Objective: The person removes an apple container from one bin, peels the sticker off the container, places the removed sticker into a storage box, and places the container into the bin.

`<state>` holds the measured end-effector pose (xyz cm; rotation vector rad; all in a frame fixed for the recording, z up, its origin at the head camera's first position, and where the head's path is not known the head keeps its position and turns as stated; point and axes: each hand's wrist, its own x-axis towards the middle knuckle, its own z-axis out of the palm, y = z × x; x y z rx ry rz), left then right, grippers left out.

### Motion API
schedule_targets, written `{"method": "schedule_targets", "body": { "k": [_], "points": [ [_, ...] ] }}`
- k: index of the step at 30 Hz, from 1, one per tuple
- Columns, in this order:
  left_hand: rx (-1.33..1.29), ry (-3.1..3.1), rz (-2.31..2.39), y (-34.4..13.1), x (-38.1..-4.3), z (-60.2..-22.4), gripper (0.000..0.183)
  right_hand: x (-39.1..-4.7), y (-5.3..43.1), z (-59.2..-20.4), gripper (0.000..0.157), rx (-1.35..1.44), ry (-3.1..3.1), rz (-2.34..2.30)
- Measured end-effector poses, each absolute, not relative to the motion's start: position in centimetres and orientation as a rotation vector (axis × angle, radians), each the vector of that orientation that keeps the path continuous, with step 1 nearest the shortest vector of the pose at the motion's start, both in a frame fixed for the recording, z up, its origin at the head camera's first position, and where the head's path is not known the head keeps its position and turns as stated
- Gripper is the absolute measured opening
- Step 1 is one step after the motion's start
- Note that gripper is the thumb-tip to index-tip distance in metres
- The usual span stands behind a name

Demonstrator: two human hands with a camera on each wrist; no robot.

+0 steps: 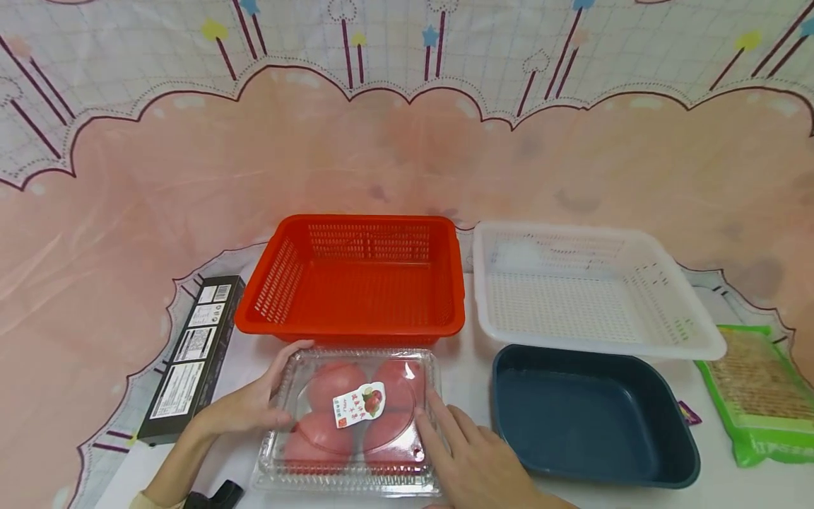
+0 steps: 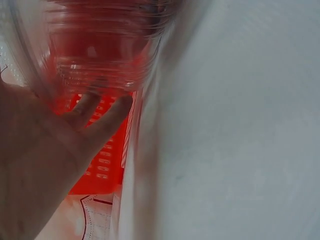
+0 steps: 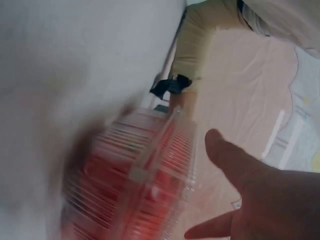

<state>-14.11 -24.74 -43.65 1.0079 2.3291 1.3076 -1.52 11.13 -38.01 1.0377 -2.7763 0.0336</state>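
Observation:
A clear plastic box [image 1: 359,452] of round red fruits [image 1: 331,438] lies on the table, its lid on. A label [image 1: 359,405] with an apple picture is stuck on the lid. My left hand [image 1: 244,406] is at the box's left side, thumb and fingers spread; in the left wrist view that hand [image 2: 45,150] has straight fingers beneath the box's ridged side [image 2: 100,45]. My right hand [image 1: 473,456] has extended fingers at the box's right edge. In the right wrist view its thumb and fingers [image 3: 215,227] are apart beside the blurred box [image 3: 135,175].
Behind the box stands a red basket [image 1: 350,332], with a white basket [image 1: 604,346] to its right. A dark blue tub [image 1: 591,424] is right of my right hand. A black box [image 1: 191,360] lies at left, a green packet [image 1: 763,396] at far right.

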Motion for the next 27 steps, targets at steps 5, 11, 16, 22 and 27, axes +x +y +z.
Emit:
{"method": "schedule_targets", "body": {
  "k": [5,11,16,22,27],
  "points": [
    [1.008,2.273,1.313,-25.0,-14.4,-43.9,0.092,-3.2,10.6,-34.8,0.081,1.352,-2.795,0.087],
    [1.008,2.24,1.313,-25.4,-14.5,-44.1,0.093,-6.9,7.9,-32.4,0.07,1.672,-2.814,0.178],
    [1.01,2.216,1.324,-25.4,-14.7,-44.0,0.091,-9.9,5.5,-33.2,0.068,1.787,-2.557,-0.141],
    [0.991,2.177,1.35,-25.3,-14.7,-44.1,0.091,-11.2,3.7,-34.5,0.074,1.883,-2.307,-0.52],
    [0.986,2.201,1.355,-25.5,-14.4,-43.8,0.09,-11.1,3.1,-34.9,0.064,1.92,-2.201,-0.73]
  ]
}}
